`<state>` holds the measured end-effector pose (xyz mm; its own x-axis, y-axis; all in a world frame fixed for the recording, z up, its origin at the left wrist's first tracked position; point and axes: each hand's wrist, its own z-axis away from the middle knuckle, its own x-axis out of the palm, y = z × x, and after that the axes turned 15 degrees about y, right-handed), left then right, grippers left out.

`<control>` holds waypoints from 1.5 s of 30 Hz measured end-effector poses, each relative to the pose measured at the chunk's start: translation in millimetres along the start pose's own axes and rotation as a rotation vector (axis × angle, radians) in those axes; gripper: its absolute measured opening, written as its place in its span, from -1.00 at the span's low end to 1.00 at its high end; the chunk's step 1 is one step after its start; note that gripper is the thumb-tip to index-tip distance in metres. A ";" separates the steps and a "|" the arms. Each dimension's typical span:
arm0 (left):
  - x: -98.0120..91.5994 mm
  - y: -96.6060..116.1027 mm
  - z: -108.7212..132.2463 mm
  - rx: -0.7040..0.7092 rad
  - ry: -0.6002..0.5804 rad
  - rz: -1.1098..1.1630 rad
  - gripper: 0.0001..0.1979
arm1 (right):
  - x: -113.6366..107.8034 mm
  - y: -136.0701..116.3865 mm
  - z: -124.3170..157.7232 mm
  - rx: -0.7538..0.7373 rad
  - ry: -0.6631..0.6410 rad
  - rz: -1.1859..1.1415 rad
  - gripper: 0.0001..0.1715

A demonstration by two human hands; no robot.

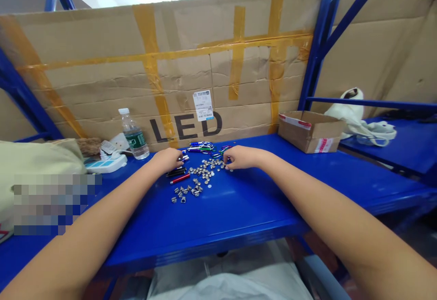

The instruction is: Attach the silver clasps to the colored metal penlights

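Observation:
My left hand rests curled on the blue shelf, its fingers closed over small pen-like tubes; a black one and a red one lie just below it. My right hand is also curled, its fingertips pinched at the right edge of a scatter of small silver button cells. More silver bits lie nearer me. A pile of blue, green and silver tubes sits behind the hands. What each hand holds is too small to make out.
A taped cardboard sheet marked LED stands behind the shelf. A water bottle and a white-and-teal device are at the left, beside a cream bag. An open cardboard box sits at the right, with a white bag beyond it.

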<state>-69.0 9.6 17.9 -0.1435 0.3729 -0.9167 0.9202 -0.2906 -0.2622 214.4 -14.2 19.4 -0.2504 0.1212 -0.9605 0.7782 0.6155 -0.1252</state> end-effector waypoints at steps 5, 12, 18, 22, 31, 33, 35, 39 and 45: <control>3.8 1.3 -2.3 0.003 0.015 0.033 -0.79 | 10.8 4.1 -5.6 -0.057 0.086 -0.013 -0.70; 12.4 0.3 1.8 -0.001 0.059 0.078 -0.81 | 17.4 3.8 -9.7 -0.048 0.028 -0.047 -0.77; 14.8 -1.3 4.9 0.052 0.168 0.124 -0.74 | 13.3 6.0 -8.2 -0.015 0.018 0.001 -0.77; 9.3 6.3 9.4 0.090 0.286 0.290 -0.72 | 10.6 3.7 -7.1 0.038 -0.004 0.003 -0.80; -5.0 43.1 21.9 0.144 0.329 0.646 -0.82 | 5.8 -6.8 -4.7 -0.009 0.371 -0.375 -0.82; -4.4 45.0 22.6 0.172 0.347 0.668 -0.84 | 6.9 -12.2 -4.2 -0.059 0.401 -0.430 -0.83; -3.1 45.5 23.0 0.193 0.365 0.683 -0.85 | 8.8 -16.8 -3.9 -0.111 0.425 -0.458 -0.83; -2.6 47.2 24.4 0.230 0.400 0.691 -0.85 | 11.6 -22.9 -3.0 -0.145 0.467 -0.467 -0.84; -5.1 51.8 27.5 0.268 0.442 0.660 -0.86 | 12.6 -26.7 -1.5 -0.149 0.460 -0.459 -0.81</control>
<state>-30.6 -31.6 0.8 0.6017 0.3475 -0.7192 0.6392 -0.7494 0.1727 189.6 -27.9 11.0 -0.7833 0.1212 -0.6098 0.4545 0.7809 -0.4286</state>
